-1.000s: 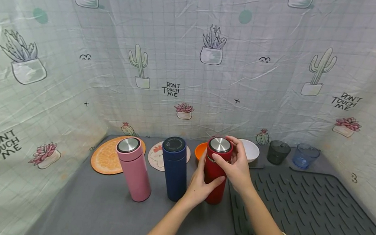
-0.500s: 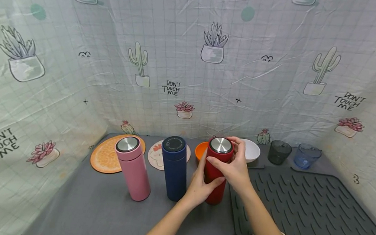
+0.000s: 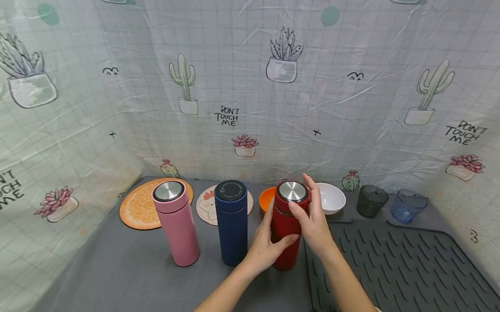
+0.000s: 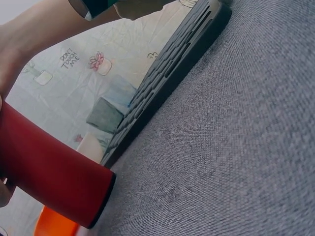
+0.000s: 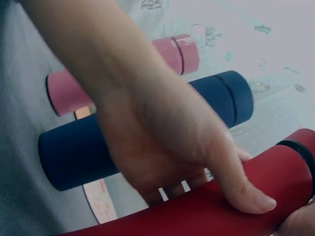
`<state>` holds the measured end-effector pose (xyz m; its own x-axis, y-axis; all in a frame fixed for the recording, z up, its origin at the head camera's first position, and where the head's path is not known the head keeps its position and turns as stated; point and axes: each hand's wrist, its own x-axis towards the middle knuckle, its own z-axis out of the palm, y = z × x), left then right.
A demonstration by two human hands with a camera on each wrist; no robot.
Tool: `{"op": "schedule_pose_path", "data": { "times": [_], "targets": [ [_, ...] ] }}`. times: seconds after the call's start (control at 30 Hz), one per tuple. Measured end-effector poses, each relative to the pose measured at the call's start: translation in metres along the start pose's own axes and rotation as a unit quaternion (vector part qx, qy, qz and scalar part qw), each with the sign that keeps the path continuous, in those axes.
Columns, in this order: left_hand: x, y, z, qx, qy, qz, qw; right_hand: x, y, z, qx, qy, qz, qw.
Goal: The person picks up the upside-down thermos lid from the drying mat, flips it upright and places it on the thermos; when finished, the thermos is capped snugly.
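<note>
Left of both hands, a pink flask [image 3: 176, 224] and a navy flask [image 3: 232, 223] stand upright. Left hand [image 3: 266, 245] wraps the red flask [image 3: 284, 238] body, which stands between the hands; right hand [image 3: 313, 221] grips its lid [image 3: 291, 195]. Right: dark ribbed mat [image 3: 404, 283].

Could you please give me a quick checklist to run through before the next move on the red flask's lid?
1. Left hand grips the red flask by its body: ok.
2. Right hand on the lid: ok, fingers curl round its rim.
3. Flask upright on the grey table: ok.
4. Lid loosened: cannot tell; a thin gap shows under it, but it sits on the flask.
5. Room beside the flask: ok, the blue flask stands apart on its left, the orange bowl and white bowl behind.
6. Liquid inside: cannot tell.
</note>
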<state>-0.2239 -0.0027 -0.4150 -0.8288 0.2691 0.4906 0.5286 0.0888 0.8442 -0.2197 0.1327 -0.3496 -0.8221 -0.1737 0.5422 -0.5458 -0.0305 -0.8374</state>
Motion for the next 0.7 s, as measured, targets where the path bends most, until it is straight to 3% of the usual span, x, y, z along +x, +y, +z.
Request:
{"op": "schedule_pose_path", "data": {
  "times": [0.1, 0.27, 0.5, 0.7],
  "targets": [
    [0.000, 0.001, 0.000, -0.003, 0.003, 0.001, 1.0000, 0.000, -0.002, -0.001, 0.034, -0.009, -0.004, 0.999],
    [0.000, 0.001, 0.001, 0.002, 0.003, 0.003, 1.0000, 0.001, -0.003, 0.001, 0.046, 0.016, 0.007, 0.999],
    [0.000, 0.002, 0.000, -0.003, 0.001, 0.002, 1.0000, 0.000, -0.007, -0.001, 0.101, -0.018, 0.024, 0.994],
    [-0.003, 0.026, -0.003, 0.000, 0.000, 0.006, 1.0000, 0.001, -0.006, 0.001, 0.096, 0.016, 0.025, 0.995]
  ]
}}
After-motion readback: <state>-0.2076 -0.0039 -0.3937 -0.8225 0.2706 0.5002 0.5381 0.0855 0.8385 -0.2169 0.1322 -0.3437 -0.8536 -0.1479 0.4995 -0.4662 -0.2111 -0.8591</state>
